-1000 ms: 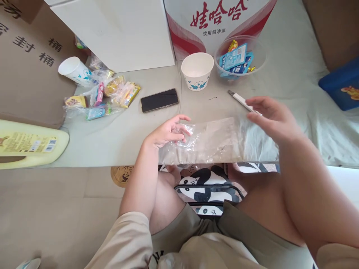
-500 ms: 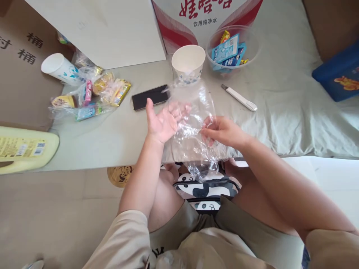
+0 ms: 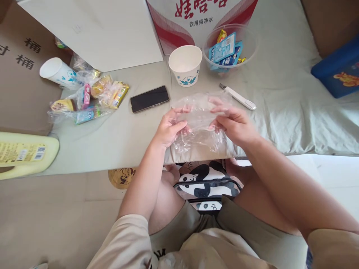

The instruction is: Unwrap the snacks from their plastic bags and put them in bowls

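A clear plastic bag (image 3: 199,116) is stretched sideways between my two hands, just above the front edge of the cloth-covered surface. My left hand (image 3: 173,127) pinches its left side between thumb and fingers. On the other side, my right hand (image 3: 234,123) grips the bag with thumb and bent fingers. Behind the bag stands a white paper bowl (image 3: 185,66) with blue leaf prints. A dark phone (image 3: 150,99) lies left of the bowl. The white utility knife (image 3: 239,98) lies just beyond my right hand.
A clear plastic bowl (image 3: 252,52) with snack packets stands at the back, before a red and white carton (image 3: 165,33). Wrapped snacks (image 3: 89,95) and a tipped paper cup (image 3: 58,73) lie left. A yellow jug (image 3: 28,153) and a blue container (image 3: 338,71) flank the surface.
My left hand, spread open before, has closed on the bag's left side. The bag, which hung down over the edge, is now raised and drawn out sideways, uncovering the paper bowl's front.
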`<state>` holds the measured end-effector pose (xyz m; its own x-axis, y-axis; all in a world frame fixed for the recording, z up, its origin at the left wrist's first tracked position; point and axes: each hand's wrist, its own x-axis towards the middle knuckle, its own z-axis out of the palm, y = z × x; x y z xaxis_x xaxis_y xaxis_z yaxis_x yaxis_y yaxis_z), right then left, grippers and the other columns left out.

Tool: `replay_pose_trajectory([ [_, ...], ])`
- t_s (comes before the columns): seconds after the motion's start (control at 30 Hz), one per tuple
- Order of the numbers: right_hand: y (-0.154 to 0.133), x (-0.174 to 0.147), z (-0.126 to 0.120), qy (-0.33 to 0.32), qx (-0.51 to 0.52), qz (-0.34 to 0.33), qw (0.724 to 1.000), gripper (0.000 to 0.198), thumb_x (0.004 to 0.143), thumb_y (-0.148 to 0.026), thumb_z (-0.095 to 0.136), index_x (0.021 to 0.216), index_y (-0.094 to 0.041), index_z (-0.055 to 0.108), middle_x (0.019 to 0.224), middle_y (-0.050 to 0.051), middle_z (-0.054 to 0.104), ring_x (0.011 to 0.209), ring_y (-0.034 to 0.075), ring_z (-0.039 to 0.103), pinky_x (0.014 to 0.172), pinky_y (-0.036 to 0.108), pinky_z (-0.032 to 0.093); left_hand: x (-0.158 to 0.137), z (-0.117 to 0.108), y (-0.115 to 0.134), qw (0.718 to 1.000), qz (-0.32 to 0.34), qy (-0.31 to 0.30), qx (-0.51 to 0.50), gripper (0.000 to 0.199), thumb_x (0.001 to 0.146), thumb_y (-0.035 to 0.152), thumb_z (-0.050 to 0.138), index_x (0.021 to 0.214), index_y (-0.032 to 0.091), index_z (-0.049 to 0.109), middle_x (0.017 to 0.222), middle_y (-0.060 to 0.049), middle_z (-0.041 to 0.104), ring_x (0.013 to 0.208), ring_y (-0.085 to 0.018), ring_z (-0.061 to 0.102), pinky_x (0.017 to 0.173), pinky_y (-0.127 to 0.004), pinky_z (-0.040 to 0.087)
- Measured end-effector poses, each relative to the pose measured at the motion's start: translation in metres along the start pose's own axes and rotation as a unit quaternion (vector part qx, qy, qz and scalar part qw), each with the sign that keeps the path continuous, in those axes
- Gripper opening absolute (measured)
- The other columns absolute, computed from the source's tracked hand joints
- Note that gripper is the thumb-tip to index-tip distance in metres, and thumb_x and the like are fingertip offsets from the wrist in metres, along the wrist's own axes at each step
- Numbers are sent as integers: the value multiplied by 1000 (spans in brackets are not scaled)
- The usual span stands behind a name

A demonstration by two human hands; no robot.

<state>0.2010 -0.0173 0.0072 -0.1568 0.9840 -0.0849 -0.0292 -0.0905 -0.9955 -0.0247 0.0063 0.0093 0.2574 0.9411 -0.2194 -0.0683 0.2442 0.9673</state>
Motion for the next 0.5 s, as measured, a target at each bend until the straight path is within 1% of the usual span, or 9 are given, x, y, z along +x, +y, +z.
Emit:
replay_pose_trajectory([
  [0.03,-1,0,-2,5,16,0,1000,12,78,-38,69,80,-26,71,115,4,71,68,12,64,62,31,56,0,-2,0,1000,20,7,-12,28,69,26,79,94,24,69,134,-3,67,60,-7,64,51,-24,51],
  [0.1,0,1,-5,20,41,31,998,17,73,-34,73,62,-24,64,93,4,71,71,15,63,67,33,57,3,-8,-2,999,38,10,-38,15,67,25,79,78,21,69,132,-3,68,64,-8,65,54,-26,53],
  [0.17,2,5,-6,55,55,84,993,15,67,-27,73,59,-24,61,84,4,69,78,18,65,74,36,60,12,-15,-6,998,31,16,-54,11,69,25,75,65,18,67,120,-5,74,70,-11,67,61,-28,56],
  [0.2,4,8,-7,73,61,108,990,11,65,-24,73,61,-25,63,84,4,69,82,20,66,77,38,61,18,-17,-9,998,22,26,-56,15,72,27,72,61,18,67,111,-7,75,74,-13,68,65,-28,57],
  [0.27,7,13,-9,94,74,135,984,6,64,-23,70,67,-25,65,92,5,70,92,23,68,83,40,62,29,-20,-16,997,8,64,-42,32,82,36,63,56,18,67,96,-9,76,81,-17,70,71,-31,58],
  [0.33,9,16,-11,102,94,132,982,7,71,-31,66,72,-24,65,99,7,70,97,24,69,88,42,61,36,-21,-21,993,23,113,7,45,89,45,55,55,19,67,86,-9,75,83,-19,70,76,-33,58],
  [0.37,10,17,-13,105,96,128,982,13,75,-37,64,73,-24,65,101,8,70,98,25,69,89,42,61,37,-21,-22,989,48,129,46,45,90,47,55,56,20,68,85,-8,74,84,-20,70,78,-34,58],
  [0.43,13,18,-15,111,72,116,984,25,82,-47,60,80,-23,65,100,10,70,99,26,69,91,43,61,34,-18,-22,974,119,138,138,34,86,44,64,60,22,71,87,-6,74,89,-21,69,86,-38,58],
  [0.5,17,18,-16,87,-8,75,993,29,83,-50,62,97,-24,66,102,10,69,99,25,69,90,44,60,27,-14,-19,952,188,123,208,15,80,34,73,70,23,75,96,-5,74,98,-22,68,95,-40,56],
])
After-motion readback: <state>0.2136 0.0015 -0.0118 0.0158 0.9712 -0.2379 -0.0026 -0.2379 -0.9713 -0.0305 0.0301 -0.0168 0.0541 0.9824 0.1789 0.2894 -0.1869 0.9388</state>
